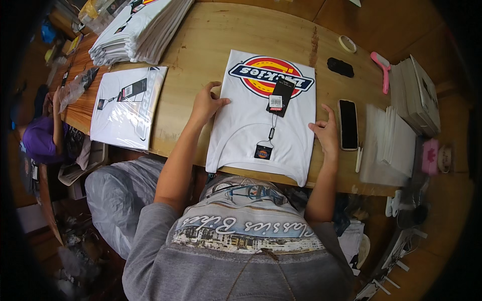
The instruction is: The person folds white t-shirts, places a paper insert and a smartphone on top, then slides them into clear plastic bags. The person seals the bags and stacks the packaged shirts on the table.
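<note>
A folded white T-shirt (241, 115) lies on the table before me, its collar toward my body. A red, yellow and blue printed logo (271, 75) spans its far part. A black hang tag (283, 98) with a white label rests on the shirt, joined by a cord to a small dark square tag (263, 152) near the collar. Beside the shirt's left edge, my left hand (205, 104) has thumb and fingers apart, the thumb tip at the cloth. At the right edge my right hand (326, 133) is likewise spread, its thumb by the cloth.
To the left are a bagged folded shirt (120, 113) and a tall stack of white shirts (145, 37). On the right lie a phone (348, 125), a black object (340, 66), a tape roll (347, 44), a pink tool (382, 70) and clear bags (386, 145). Another person (42, 140) sits far left.
</note>
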